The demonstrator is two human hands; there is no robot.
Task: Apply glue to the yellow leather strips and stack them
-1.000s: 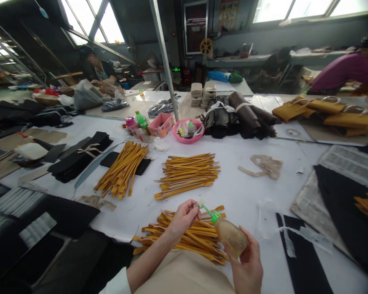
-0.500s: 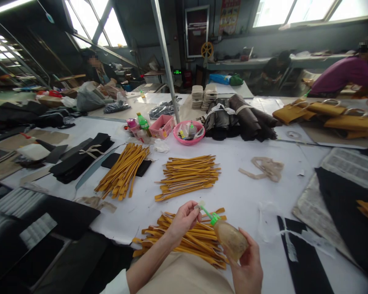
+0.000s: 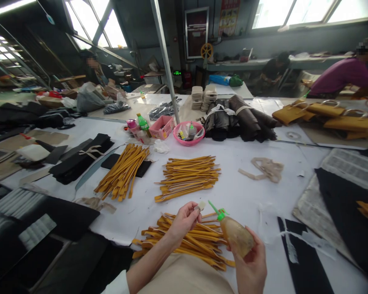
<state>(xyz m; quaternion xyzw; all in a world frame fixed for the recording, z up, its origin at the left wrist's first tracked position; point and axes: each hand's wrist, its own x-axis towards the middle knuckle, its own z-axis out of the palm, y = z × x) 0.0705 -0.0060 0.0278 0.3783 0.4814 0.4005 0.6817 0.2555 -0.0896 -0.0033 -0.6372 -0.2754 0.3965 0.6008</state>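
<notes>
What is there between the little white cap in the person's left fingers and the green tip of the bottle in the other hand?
Nothing visible. The left hand pinches the small white cap just left of the green nozzle of the glue bottle, which the right hand grips. Only open air separates cap and nozzle tip; the yellow strips lie below them.

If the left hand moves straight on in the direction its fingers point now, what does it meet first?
Most likely the green nozzle of the glue bottle in the right hand. The left hand, pinching a small white cap, points right at it, though depth is unclear.
</notes>
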